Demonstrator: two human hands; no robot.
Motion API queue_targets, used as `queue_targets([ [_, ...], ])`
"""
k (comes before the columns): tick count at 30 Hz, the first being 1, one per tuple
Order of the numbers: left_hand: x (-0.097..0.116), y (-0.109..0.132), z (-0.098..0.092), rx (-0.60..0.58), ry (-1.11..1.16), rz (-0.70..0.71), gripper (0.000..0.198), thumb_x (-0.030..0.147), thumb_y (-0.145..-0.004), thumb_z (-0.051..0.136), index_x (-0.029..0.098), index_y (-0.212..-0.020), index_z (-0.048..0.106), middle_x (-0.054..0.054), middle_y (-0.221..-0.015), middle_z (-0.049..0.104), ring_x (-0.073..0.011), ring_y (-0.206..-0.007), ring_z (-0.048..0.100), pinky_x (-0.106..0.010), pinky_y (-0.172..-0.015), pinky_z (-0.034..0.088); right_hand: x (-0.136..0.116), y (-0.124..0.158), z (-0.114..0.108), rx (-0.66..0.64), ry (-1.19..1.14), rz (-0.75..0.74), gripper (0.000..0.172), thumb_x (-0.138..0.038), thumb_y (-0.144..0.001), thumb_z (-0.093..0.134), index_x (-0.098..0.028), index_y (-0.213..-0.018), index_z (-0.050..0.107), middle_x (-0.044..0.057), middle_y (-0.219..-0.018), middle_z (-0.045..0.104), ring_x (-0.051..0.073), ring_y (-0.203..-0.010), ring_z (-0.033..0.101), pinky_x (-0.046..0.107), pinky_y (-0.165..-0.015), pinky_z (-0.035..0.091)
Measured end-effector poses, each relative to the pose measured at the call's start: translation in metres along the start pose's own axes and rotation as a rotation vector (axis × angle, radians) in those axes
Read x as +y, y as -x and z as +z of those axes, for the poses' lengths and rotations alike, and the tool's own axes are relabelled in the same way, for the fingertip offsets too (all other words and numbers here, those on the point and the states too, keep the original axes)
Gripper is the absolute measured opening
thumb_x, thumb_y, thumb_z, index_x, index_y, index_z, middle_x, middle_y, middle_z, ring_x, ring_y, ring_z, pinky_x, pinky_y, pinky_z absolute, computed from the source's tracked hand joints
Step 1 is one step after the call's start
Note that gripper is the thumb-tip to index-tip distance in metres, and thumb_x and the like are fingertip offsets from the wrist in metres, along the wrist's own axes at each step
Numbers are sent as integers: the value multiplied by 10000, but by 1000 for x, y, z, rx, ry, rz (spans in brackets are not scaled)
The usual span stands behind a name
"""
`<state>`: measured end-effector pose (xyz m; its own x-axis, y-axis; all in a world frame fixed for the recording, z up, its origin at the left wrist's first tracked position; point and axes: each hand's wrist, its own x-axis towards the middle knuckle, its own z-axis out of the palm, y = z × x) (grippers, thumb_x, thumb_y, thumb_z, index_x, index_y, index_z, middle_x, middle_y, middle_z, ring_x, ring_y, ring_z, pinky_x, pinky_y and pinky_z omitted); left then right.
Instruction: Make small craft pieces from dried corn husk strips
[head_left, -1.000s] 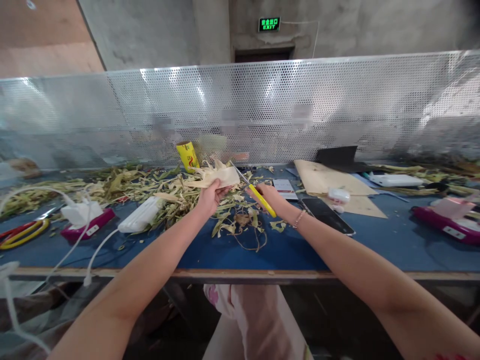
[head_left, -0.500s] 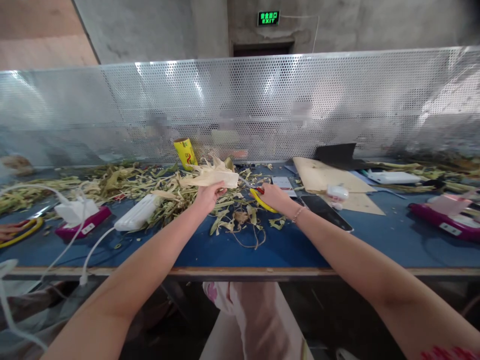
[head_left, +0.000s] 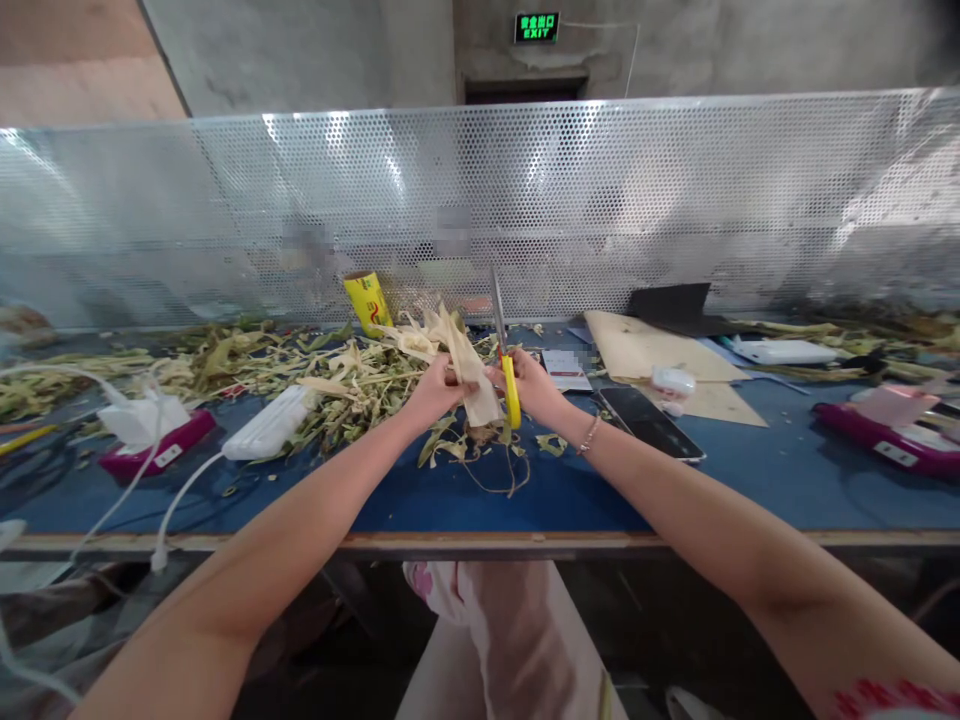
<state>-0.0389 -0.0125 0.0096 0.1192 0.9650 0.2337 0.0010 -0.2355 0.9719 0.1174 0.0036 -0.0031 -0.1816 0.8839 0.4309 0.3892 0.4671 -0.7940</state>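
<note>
My left hand (head_left: 437,388) is closed on a pale dried corn husk (head_left: 471,370), which stands tilted between my two hands. A pair of scissors (head_left: 511,390) with yellow and red handles hangs in my right hand (head_left: 532,386), blades pointing up and away. Fingertips of the right hand also touch the husk's edge. Underneath, dried leaf scraps and a loop of thin string (head_left: 495,490) lie on the blue tabletop (head_left: 577,500). A heap of dry stalks and leaves (head_left: 352,390) spreads to the left of the hands.
A yellow tube (head_left: 367,303) stands behind the heap. On the left are a white power bank (head_left: 268,424) and a purple power strip (head_left: 161,440) with cables. To the right lie a black phone (head_left: 651,424), brown paper (head_left: 660,350) and another purple strip (head_left: 885,435). A perforated metal screen (head_left: 480,200) closes the back.
The husk has turned from lying sideways to upright. The scissors have swung from pointing left to pointing up, and my right hand has come in to the husk.
</note>
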Motion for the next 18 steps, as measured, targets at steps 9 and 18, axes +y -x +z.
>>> queue_targets([
  [9, 4, 5, 3, -68, -66, 45, 313, 53, -599, 617, 146, -895, 581, -8, -580, 622, -110, -442, 519, -193, -431, 378, -10, 0, -6, 91, 48, 92, 279, -325, -593, 597, -197, -706, 377, -40, -622, 478, 114, -595, 466, 262, -577, 393],
  [18, 1, -4, -5, 151, -294, 154, 152, 202, -662, 575, 131, -792, 608, -32, -702, 648, -139, -652, 587, -223, -603, 439, 1, -4, -3, 94, -99, 90, 312, -301, -552, 639, -198, -702, 385, -56, -600, 468, 106, -600, 472, 245, -559, 404],
])
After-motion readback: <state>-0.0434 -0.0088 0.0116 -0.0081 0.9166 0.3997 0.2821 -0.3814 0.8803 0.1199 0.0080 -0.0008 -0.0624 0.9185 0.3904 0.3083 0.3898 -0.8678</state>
